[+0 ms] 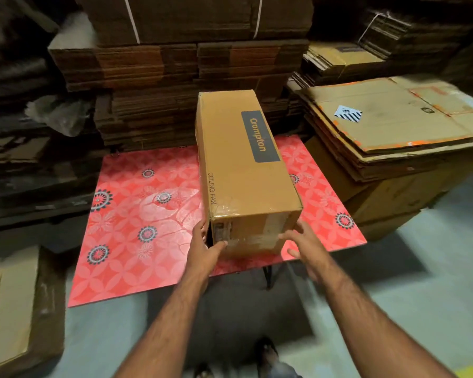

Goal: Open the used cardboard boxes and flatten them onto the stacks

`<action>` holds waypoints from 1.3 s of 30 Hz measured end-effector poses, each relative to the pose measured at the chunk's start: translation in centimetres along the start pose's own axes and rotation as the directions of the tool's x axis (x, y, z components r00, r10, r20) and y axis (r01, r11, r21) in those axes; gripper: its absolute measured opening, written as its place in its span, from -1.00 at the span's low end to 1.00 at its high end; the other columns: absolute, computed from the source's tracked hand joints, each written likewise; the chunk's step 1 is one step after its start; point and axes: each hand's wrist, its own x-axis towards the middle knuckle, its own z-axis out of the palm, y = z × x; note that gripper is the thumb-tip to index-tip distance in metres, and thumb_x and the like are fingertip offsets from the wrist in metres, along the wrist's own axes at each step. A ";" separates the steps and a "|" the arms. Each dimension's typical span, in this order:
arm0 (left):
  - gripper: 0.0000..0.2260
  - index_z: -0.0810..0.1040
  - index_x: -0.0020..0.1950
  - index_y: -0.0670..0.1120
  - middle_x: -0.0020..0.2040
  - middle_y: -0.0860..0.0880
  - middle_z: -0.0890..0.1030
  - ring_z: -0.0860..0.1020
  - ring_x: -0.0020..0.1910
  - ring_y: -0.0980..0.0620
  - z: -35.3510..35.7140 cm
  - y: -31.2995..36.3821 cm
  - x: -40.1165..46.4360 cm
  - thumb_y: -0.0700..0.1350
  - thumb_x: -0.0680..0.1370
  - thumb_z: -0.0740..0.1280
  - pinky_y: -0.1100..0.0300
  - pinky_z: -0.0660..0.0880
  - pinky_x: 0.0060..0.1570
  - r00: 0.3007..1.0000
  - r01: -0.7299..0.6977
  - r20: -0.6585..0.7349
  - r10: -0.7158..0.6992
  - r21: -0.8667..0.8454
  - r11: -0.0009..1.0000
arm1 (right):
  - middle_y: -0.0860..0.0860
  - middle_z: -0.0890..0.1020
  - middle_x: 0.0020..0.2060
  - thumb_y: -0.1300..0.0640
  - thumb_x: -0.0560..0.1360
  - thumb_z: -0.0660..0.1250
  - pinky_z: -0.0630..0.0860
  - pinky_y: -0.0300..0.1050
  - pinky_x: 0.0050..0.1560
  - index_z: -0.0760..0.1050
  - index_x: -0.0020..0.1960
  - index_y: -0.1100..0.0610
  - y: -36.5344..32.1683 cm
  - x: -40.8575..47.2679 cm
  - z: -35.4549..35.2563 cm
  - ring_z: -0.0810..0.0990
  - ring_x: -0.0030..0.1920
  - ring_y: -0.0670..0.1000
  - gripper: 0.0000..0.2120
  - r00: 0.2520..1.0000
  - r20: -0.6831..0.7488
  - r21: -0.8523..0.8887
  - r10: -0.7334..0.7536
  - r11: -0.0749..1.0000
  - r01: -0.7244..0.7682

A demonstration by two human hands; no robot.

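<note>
Lengthwise, the long brown cardboard box point(243, 170) is laid on the red worktop point(137, 214), with its long axis running away from the person, the far end pointing at the stacks of flattened cardboard point(175, 85) behind and the near end facing the person at the worktop's front edge. Its shape is a narrow rectangular block; the surface is plain matt cardboard with sharp edges, and shiny clear tape is seen over the near end and its corners. A dark label with the word "Crompton" is printed along the top face, and "CEILING FAN" runs along the left upper edge. The near left corner is held by the left hand point(205, 246), with the thumb on the end face and the fingers curled round the left side, where a dark gap shows. The right hand point(303, 244) is kept wide with spread fingers, and its fingertips are at the lower right of the near end. The worktop has a glossy flower pattern. Another pile of flattened boxes point(393, 124) lies at the right.
</note>
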 end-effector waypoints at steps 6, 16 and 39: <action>-0.35 0.27 0.57 0.08 0.30 0.05 0.57 0.54 0.28 0.05 2.0 -0.2 -0.2 -0.35 0.56 0.33 0.14 0.52 0.19 0.999 0.037 -0.019 -0.038 -0.025 0.999 | -0.24 0.54 0.23 0.24 0.58 0.40 0.48 0.20 0.36 0.32 0.52 -0.12 1.8 1.4 -0.6 0.54 0.19 -0.15 -0.40 0.995 0.104 -0.048 0.005 0.999 0.000; -0.72 0.48 0.26 -0.04 0.13 -0.03 0.68 0.65 0.00 0.10 6.8 1.1 -0.3 -0.29 0.59 0.34 0.27 0.58 -0.16 0.971 0.057 -0.187 -0.148 -0.419 0.906 | -0.06 0.40 0.39 -0.18 0.42 0.36 0.31 0.17 0.50 0.37 0.51 -0.11 -3.6 1.6 -2.0 0.38 0.44 -0.03 -0.33 0.834 0.076 -0.402 -0.547 0.749 0.527; -0.65 0.43 0.29 -0.37 0.23 -0.36 0.55 0.60 0.12 -0.21 7.4 -5.9 1.2 -0.46 0.51 0.16 -0.02 0.65 -0.01 0.809 0.324 -0.195 -0.555 -0.639 0.697 | -0.02 0.35 0.54 0.17 0.53 0.41 0.34 0.16 0.18 0.22 0.57 -0.21 -2.2 3.8 5.6 0.39 0.41 0.12 -0.28 0.578 0.684 -0.716 -0.445 -0.256 0.650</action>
